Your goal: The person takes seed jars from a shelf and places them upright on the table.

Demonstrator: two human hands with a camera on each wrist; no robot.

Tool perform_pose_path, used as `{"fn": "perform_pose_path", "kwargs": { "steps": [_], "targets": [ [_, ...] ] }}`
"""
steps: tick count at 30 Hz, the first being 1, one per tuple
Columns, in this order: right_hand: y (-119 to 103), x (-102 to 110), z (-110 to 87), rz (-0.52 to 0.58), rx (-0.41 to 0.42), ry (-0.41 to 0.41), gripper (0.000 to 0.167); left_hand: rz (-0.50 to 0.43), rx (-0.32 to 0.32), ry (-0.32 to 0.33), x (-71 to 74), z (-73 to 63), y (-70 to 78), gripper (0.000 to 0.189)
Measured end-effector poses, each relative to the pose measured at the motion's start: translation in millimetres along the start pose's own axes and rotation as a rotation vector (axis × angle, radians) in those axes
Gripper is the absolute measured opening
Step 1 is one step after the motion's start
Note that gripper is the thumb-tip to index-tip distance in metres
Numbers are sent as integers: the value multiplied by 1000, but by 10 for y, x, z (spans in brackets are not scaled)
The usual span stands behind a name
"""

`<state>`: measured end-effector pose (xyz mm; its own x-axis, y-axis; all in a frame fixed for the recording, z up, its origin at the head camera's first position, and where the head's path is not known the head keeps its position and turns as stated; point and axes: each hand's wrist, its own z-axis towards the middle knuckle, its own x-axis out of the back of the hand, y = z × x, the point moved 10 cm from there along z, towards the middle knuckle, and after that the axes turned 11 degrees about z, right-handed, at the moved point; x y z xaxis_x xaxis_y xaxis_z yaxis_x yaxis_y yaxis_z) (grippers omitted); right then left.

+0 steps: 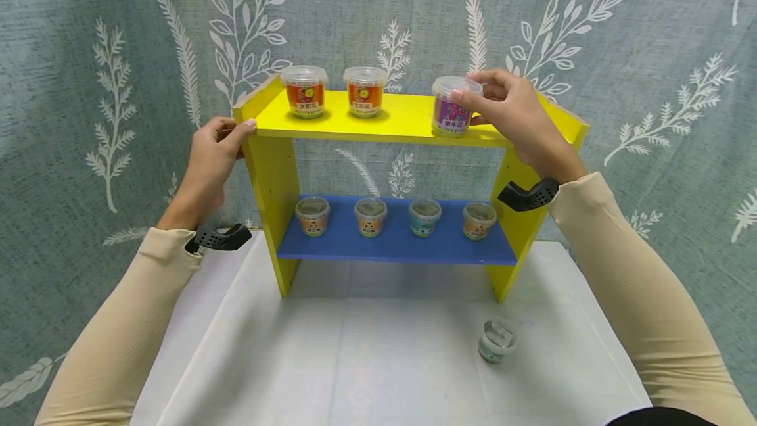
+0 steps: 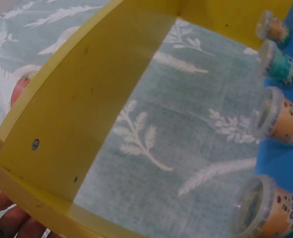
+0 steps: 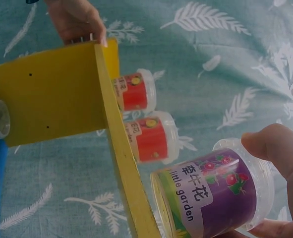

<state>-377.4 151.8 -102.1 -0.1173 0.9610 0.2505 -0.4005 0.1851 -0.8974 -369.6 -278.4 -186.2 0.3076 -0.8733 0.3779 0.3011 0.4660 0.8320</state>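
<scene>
A lidded plastic cup with a purple flower label (image 1: 452, 110) is held in my right hand (image 1: 514, 110), thumb at the lid's near side, at the front edge of the top shelf. Whether its base touches the shelf I cannot tell. My left hand (image 1: 215, 156) grips the upper left corner of the yellow shelf unit (image 1: 272, 176), thumb on its front edge. Two cups with red-orange labels, one at the far left (image 1: 305, 94) and one beside it (image 1: 365, 94), stand on the yellow top shelf.
On the blue lower shelf (image 1: 384, 252) stand several small cups, orange-labelled ones (image 1: 311, 219) and a teal one (image 1: 424, 219). Another small cup (image 1: 497, 340) is on the white table (image 1: 355, 360), front right of the unit. A leaf-patterned cloth (image 1: 414, 18) hangs behind.
</scene>
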Motion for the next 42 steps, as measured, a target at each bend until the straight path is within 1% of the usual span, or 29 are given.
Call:
{"fn": "perform_pose_path", "kwargs": {
  "steps": [11, 15, 19, 23, 27, 34, 42],
  "targets": [
    [4, 20, -149, 46, 5, -4, 64, -7, -7, -7, -15, -2, 0, 50],
    [-4, 39, -201, 67, 18, -16, 62, -13, -17, -5, -14, 5, 9, 47],
    [-12, 53, -286, 97, 37, -34, 59, -12, -23, -2, -15, 5, 16, 44],
    [-17, 54, -380, 130, 43, -46, 57, -1, -23, -2, -11, -2, 15, 46],
    [-40, 41, -461, 137, 48, -55, 53, 4, -25, 1, 1, -4, 10, 47],
    [-6, 4, -576, 77, 25, -61, 53, -7, -30, 1, 4, -5, 9, 46],
    [189, -22, -695, -4, -20, -68, 56, 14, -15, 1, -2, -10, -9, 50]
  ]
}}
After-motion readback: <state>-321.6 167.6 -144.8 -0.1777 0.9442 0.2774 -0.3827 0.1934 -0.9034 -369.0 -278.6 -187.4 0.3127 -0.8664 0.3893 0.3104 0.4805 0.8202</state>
